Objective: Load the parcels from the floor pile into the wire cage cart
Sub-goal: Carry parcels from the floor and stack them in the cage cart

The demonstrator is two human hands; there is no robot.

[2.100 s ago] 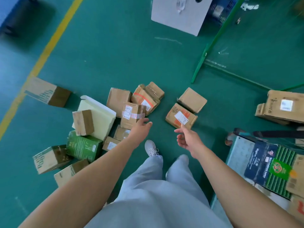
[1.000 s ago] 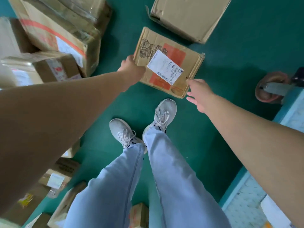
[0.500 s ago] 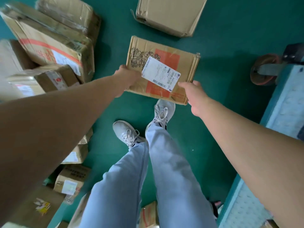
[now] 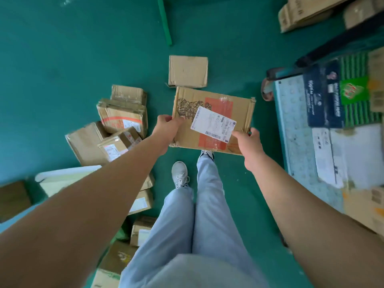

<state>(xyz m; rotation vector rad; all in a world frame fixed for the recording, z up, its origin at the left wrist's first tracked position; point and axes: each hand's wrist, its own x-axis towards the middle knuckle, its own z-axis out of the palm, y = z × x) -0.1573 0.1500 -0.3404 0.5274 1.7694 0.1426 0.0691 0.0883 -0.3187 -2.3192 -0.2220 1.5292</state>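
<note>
Your legs in pale jeans (image 4: 199,225) and one grey sneaker (image 4: 180,174) stand on the green floor (image 4: 62,59), nearest the camera.

Landmark: the labelled cardboard parcel (image 4: 216,100), held up off the floor in front of you, above your feet.
- Your left hand (image 4: 167,126) grips the parcel's left edge, thumb on the top face, fingers curled under.
- Your right hand (image 4: 248,145) grips its near right corner, thumb beside the white shipping label (image 4: 213,124), fingers wrapped beneath.
- Top face shows an orange printed block and a line-drawn motif; clear tape runs along the far edge.

Left of the parcel: the floor pile (image 4: 116,132), brown taped cartons leaning on one another, more cartons trailing back toward your left leg; a cream flat box (image 4: 62,179) lies at its near side.

Just beyond the parcel: a plain small carton (image 4: 188,71), flat on the floor.

Right of the parcel: the cart (image 4: 291,121), pale blue deck, already carrying a dark blue box (image 4: 322,94), a green-striped box (image 4: 357,90) and white mailers (image 4: 353,154).

Far beyond: a green bar (image 4: 164,19) on the floor; more cartons (image 4: 307,11) at the far right.
</note>
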